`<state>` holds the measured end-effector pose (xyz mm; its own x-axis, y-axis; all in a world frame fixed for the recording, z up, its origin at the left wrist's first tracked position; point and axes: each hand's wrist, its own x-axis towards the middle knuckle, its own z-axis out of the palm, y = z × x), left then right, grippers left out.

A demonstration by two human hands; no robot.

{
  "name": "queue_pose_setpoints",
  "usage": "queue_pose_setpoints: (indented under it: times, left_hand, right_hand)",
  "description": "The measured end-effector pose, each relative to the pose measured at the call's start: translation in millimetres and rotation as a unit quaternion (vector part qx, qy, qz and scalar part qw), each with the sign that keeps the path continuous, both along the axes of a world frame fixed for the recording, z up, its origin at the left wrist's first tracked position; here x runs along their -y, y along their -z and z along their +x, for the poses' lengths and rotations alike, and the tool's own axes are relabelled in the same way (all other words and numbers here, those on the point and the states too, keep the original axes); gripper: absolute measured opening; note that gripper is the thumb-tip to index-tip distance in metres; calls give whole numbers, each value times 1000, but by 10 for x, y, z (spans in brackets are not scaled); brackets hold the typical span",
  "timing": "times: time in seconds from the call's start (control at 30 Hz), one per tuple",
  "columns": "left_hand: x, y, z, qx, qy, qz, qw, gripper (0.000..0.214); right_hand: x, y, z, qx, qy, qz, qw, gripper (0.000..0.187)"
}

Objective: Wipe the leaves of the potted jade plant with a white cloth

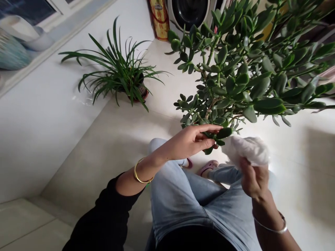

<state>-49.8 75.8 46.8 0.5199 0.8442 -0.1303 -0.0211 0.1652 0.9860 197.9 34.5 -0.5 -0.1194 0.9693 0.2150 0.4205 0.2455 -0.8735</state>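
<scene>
A large jade plant with thick, glossy oval leaves fills the upper right. At its lower edge my left hand has its fingers and thumb closed around a leafy sprig, with a few leaves showing past the fingertips. Just to the right, my right hand grips a crumpled white cloth or tissue, slightly blurred. The cloth is close to the sprig, with a small gap between them. The pot of the jade plant is hidden.
A spider-like plant with long narrow leaves stands by the white wall. Behind are a yellow-red container and a front-loading machine with a round dark door. A ceramic vase rests on the sill at upper left.
</scene>
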Motion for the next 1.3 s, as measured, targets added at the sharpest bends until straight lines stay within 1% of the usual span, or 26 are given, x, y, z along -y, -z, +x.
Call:
queue_pose_setpoints:
  times: [0.07, 0.13, 0.3, 0.47, 0.57, 0.77, 0.9, 1.0, 1.1, 1.2, 1.3]
  left_hand:
    - [2, -9, 8, -3, 1, 1, 1000, 47]
    - [1, -14, 17, -5, 5, 2, 1000, 49]
    - [-12, -5, 29, 0, -1, 7, 1000, 52]
    - [-25, 13, 26, -6, -14, 19, 1000, 54]
    - [-21, 8, 29, -13, -12, 18, 1000, 54]
    - [-5, 8, 36, -25, -13, 3, 1000, 57]
    - [-8, 4, 33, -16, -20, -5, 1000, 54]
    - [-14, -25, 28, -10, -22, -7, 1000, 51]
    - [-24, -48, 23, -5, -17, -3, 1000, 49]
    - [-31, -46, 16, 3, -22, -2, 1000, 49]
    - [-30, -36, 13, 5, -27, -3, 1000, 48]
  right_hand:
    - [-62, -64, -8, 71, -41, 74, 994, 20]
    - [-141, -153, -28, 109, -55, 115, 986, 21]
    - [-268, -327, -70, 139, -82, 119, 980, 32]
    - [-265, -369, -99, 147, -123, 138, 972, 32]
    - [-262, -366, -100, 152, -136, 155, 967, 31]
    - [-309, -307, -58, 209, -110, 186, 954, 23]
    - [-333, -277, -26, 223, -62, 175, 957, 24]
    - [-300, -256, 2, 202, -24, 145, 968, 23]
    - [-222, -201, 26, 158, 2, 131, 979, 19]
    - [-130, -122, 35, 92, 14, 116, 989, 21]
    - [-62, -62, 33, 68, 27, 75, 995, 25]
